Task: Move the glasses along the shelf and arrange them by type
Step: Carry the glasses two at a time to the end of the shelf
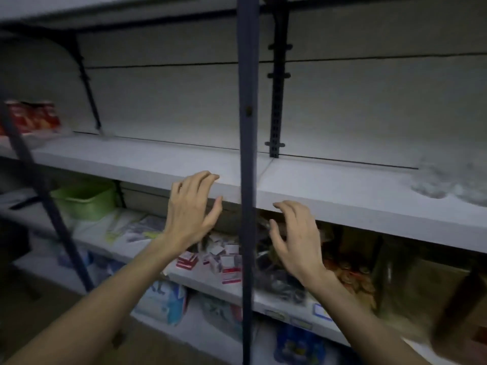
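Glasses, if that is what they were, showed only as a pale, smeared cluster (453, 184) at the far right end of the shelf (342, 196); I could not make out types or count. That cluster lay well to the right of both hands, along the shelf's long run, so my right hand (296, 241) was the nearer one and any reach would go sideways past the dark upright post (247, 180) that stood between the hands. My left hand (191, 206) hovered at the shelf's front edge, fingers spread and curled, gripping nothing; the right hand was likewise spread and empty, just below the edge. Red packets (34, 118) sat far left on the same shelf. Below were a green tub (85, 198) and small red-and-white boxes (224, 262). Motion blur left no label readable.
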